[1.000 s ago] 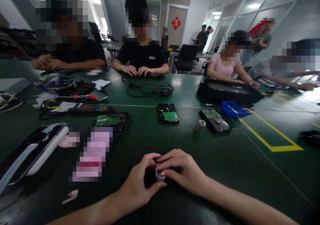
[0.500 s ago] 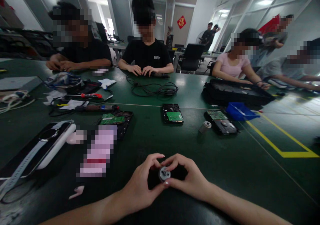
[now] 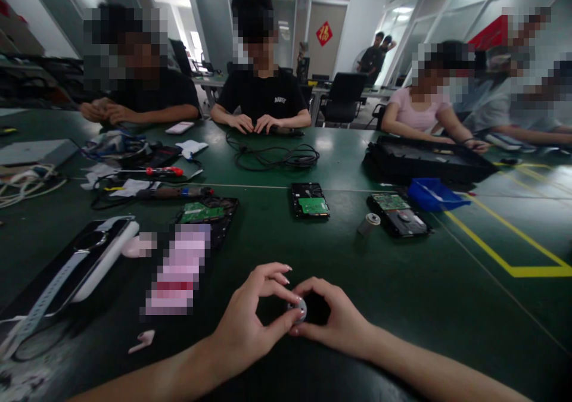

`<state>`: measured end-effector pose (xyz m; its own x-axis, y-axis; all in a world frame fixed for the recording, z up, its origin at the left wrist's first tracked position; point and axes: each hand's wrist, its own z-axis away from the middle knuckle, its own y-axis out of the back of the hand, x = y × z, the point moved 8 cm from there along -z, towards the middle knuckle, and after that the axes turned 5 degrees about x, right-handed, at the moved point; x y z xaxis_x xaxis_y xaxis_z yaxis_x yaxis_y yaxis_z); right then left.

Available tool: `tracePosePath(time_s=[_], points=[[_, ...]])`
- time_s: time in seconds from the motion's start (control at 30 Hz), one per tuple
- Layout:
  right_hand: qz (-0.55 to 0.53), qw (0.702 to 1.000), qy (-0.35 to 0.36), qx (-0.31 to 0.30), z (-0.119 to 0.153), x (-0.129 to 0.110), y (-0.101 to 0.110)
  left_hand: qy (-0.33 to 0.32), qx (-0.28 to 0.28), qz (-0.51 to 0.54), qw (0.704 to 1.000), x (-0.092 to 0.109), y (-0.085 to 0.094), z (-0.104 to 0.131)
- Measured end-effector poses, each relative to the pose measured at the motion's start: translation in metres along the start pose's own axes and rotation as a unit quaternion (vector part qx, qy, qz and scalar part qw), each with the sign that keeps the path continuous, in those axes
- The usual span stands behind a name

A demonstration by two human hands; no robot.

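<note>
A small round grey metal part (image 3: 301, 310) is between my two hands near the table's front edge. My left hand (image 3: 254, 312) pinches its top with thumb and index finger, the other fingers raised. From the right side, the thumb and fingers of my right hand (image 3: 342, 318) close round the same part. Beyond them stands a metal cylinder (image 3: 369, 224), beside a hard drive with a circuit board (image 3: 399, 215). Another hard drive (image 3: 310, 201) lies at the middle of the table.
On the left are a watch (image 3: 89, 241), a pink earbud (image 3: 142, 340), a blurred-out pink object (image 3: 181, 271) and a red screwdriver (image 3: 164, 171). A blue tray (image 3: 435, 195) and a black case (image 3: 424, 159) lie at the right. Several people sit across the table.
My left thumb and index finger have moved onto the top of the round part and now cover its centre. My other left fingers have lifted.
</note>
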<state>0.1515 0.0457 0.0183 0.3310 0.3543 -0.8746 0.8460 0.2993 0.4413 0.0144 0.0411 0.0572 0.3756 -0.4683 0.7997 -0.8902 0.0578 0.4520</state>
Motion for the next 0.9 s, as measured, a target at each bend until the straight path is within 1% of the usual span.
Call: tracePosePath(time_s=[0.07, 0.17, 0.23, 0.3, 0.37, 0.4, 0.43, 0.47, 0.5, 0.57, 0.63, 0.7, 0.8, 0.83, 0.9], points=[[0.006, 1.0, 0.0, -0.002, 0.0, 0.0, 0.0, -0.001, 0.003, -0.004, 1.0, 0.001, 0.0, 0.0], [0.011, 1.0, -0.002, -0.004, 0.001, 0.0, 0.0, -0.02, 0.016, -0.013, 1.0, 0.006, 0.002, -0.002], [0.016, 1.0, -0.01, -0.004, 0.002, 0.0, 0.0, -0.035, 0.032, -0.027, 0.999, 0.009, 0.01, -0.004], [0.017, 1.0, -0.018, -0.008, 0.002, -0.001, 0.0, -0.037, 0.06, -0.057, 0.996, 0.007, 0.024, -0.008], [0.011, 1.0, -0.023, -0.011, 0.001, -0.002, 0.001, -0.019, 0.099, -0.1, 0.99, -0.004, 0.045, -0.011], [0.008, 1.0, -0.024, -0.014, 0.001, -0.003, 0.0, 0.004, 0.117, -0.118, 0.986, -0.013, 0.055, -0.01], [0.006, 1.0, -0.024, -0.017, 0.001, -0.003, 0.0, 0.028, 0.122, -0.132, 0.983, -0.023, 0.063, -0.009], [0.005, 1.0, -0.024, -0.019, 0.0, -0.004, 0.0, 0.056, 0.112, -0.139, 0.982, -0.035, 0.067, -0.007], [0.006, 0.999, -0.025, -0.021, 0.0, -0.003, 0.0, 0.076, 0.094, -0.14, 0.983, -0.045, 0.068, -0.005], [0.008, 0.999, -0.029, -0.024, 0.0, -0.002, -0.001, 0.099, 0.051, -0.144, 0.983, -0.061, 0.065, 0.001], [0.009, 0.999, -0.033, -0.02, 0.0, -0.001, 0.0, 0.101, 0.026, -0.152, 0.983, -0.071, 0.06, 0.006], [0.01, 0.999, -0.035, -0.019, 0.001, 0.0, 0.0, 0.094, 0.023, -0.162, 0.982, -0.076, 0.058, 0.007], [0.017, 0.999, -0.039, -0.02, 0.001, 0.0, -0.001, 0.078, 0.026, -0.163, 0.983, -0.072, 0.056, 0.004], [0.018, 0.999, -0.042, -0.021, 0.001, 0.0, -0.001, 0.069, 0.029, -0.154, 0.985, -0.067, 0.055, 0.003], [0.019, 0.999, -0.042, -0.022, 0.001, 0.0, -0.001, 0.044, 0.043, -0.125, 0.99, -0.049, 0.054, -0.002]])
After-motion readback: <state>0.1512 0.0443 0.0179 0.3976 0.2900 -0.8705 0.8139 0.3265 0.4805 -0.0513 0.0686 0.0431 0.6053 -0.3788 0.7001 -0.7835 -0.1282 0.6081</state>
